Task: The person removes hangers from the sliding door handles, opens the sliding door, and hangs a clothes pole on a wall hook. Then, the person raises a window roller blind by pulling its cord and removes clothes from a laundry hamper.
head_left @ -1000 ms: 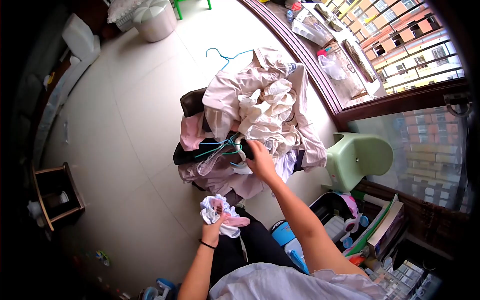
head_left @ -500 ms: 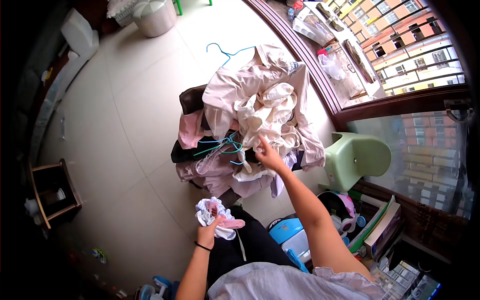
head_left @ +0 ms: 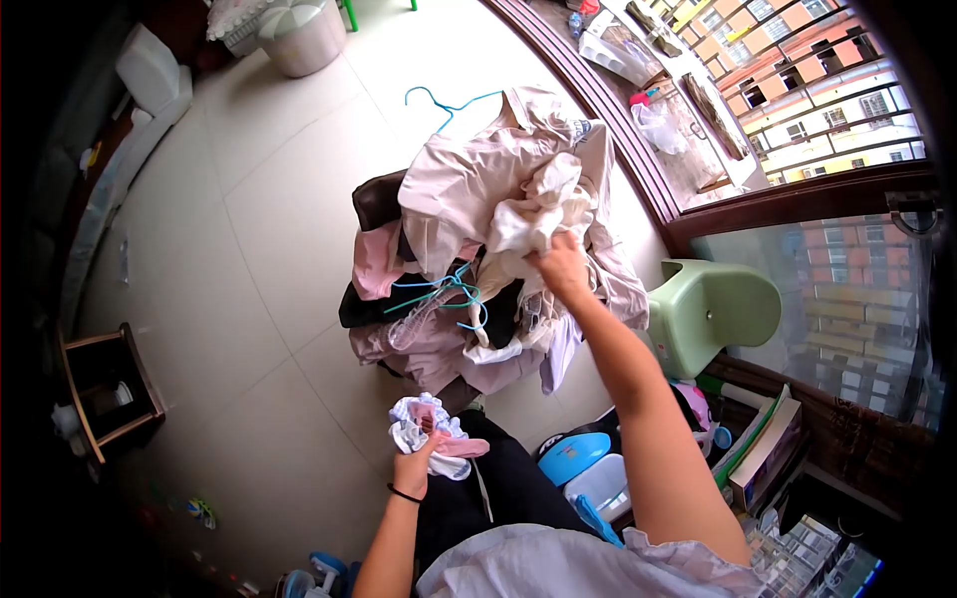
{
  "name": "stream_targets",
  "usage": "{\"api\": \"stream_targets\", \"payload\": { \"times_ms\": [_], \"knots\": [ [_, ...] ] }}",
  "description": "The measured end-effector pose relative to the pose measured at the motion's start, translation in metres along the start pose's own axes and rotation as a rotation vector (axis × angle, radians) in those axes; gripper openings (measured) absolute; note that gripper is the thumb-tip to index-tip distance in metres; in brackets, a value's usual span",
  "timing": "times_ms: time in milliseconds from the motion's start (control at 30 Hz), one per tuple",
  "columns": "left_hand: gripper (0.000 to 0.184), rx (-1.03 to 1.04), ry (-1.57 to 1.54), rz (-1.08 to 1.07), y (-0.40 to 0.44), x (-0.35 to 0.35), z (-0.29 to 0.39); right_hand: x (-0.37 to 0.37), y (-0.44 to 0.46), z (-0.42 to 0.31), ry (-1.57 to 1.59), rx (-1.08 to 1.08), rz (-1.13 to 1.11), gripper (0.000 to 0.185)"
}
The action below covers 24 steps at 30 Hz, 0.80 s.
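Observation:
My left hand [head_left: 415, 468] is closed around a small bunch of socks [head_left: 457, 448], white, pale blue and pink, above my lap. Out over the heap of clothes, my right hand [head_left: 564, 271] grips a crumpled cream garment [head_left: 525, 225]; my fingers are partly hidden by the cloth. Beneath lies a beige shirt [head_left: 449, 189] with a collar, a blue hanger [head_left: 439, 105] sticking out by its neck. Several blue and green hangers [head_left: 454, 291] rest left of my right hand. A pink garment [head_left: 378, 261] hangs at the heap's left side. What supports the heap is mostly covered.
A green plastic chair [head_left: 713, 314] stands right of the heap, beside the glass door [head_left: 817, 299]. Boxes and a blue-lidded container [head_left: 578, 458] sit by my right leg. A round stool [head_left: 301, 38] is at the back, and a small wooden stand [head_left: 112, 389] at left.
My right hand has moved up and right, closing on the cream garment and bunching it upward, exposing dark cloth beneath. My left hand stays put with the socks.

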<state>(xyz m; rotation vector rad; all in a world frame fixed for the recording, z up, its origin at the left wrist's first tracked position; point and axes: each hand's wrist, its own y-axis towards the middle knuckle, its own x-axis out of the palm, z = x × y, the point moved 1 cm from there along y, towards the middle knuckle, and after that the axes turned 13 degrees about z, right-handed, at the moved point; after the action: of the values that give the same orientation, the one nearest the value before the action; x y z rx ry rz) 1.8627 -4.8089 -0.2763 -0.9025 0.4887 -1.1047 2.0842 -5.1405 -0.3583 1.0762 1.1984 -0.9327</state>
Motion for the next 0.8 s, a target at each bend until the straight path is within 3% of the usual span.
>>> {"api": "stream_targets", "payload": {
  "times_ms": [33,133,233,300,467,633,700,800],
  "knots": [
    [0.028,-0.005,-0.001,0.013,0.000,-0.004,0.000,-0.021,-0.002,0.011,-0.010,0.121,-0.102,0.023],
    [0.027,-0.009,-0.026,0.036,0.001,-0.010,-0.001,-0.034,-0.028,0.044,0.412,0.617,-0.036,0.039],
    [0.028,-0.021,-0.015,0.033,0.006,-0.015,-0.008,0.003,-0.069,0.078,0.558,0.597,0.138,0.043],
    [0.027,-0.038,-0.001,0.031,0.006,-0.014,-0.009,0.001,-0.084,0.079,0.648,0.703,0.225,0.043],
    [0.026,-0.057,0.019,0.009,0.006,-0.007,-0.007,-0.010,-0.088,0.069,0.678,0.761,0.116,0.039],
    [0.028,-0.039,0.022,-0.002,0.007,-0.003,-0.005,-0.034,-0.065,0.011,0.805,0.531,0.136,0.048],
    [0.028,-0.027,0.019,-0.003,0.008,-0.001,-0.006,-0.042,-0.056,-0.024,0.891,0.321,0.131,0.046],
    [0.028,-0.016,0.028,-0.023,0.006,0.002,-0.001,-0.047,-0.047,-0.063,0.893,0.199,-0.079,0.047]
  ]
}}
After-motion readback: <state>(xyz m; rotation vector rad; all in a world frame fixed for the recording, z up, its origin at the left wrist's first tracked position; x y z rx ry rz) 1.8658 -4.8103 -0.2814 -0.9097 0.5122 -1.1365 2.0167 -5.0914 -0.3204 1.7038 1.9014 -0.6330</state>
